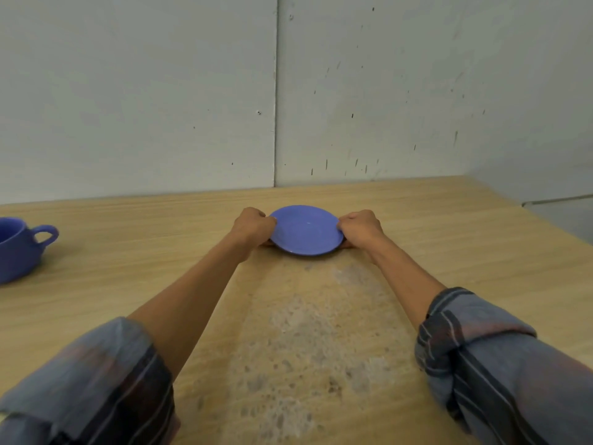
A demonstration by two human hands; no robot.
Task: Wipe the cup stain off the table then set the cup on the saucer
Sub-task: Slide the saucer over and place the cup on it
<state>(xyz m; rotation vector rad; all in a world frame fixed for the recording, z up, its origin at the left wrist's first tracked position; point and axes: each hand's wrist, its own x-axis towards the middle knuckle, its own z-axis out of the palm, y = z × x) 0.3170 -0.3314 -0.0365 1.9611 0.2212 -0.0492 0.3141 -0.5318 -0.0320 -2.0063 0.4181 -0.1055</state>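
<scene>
Both hands, left hand [253, 228] and right hand [361, 229], clamp opposite rims of the blue saucer [306, 229] at the far centre of the worktop [449, 226]. The cup [19, 248] sits well apart, far left. A pale patch [305, 342] nearer looks like residue; judging by that, wiping seems unfinished, so next comes settling the saucer, then a cloth.

Two bare forearms are seen, each ending in a bare hand, the left hand [253, 227] and the right hand [362, 229]. Blue-grey sleeves are worn on both arms, rolled up into thick, bunched cuffs. The left sleeve [93, 387] and right sleeve [500, 358] are crossed by darker stripes and thin pale lines, like a plaid.
</scene>
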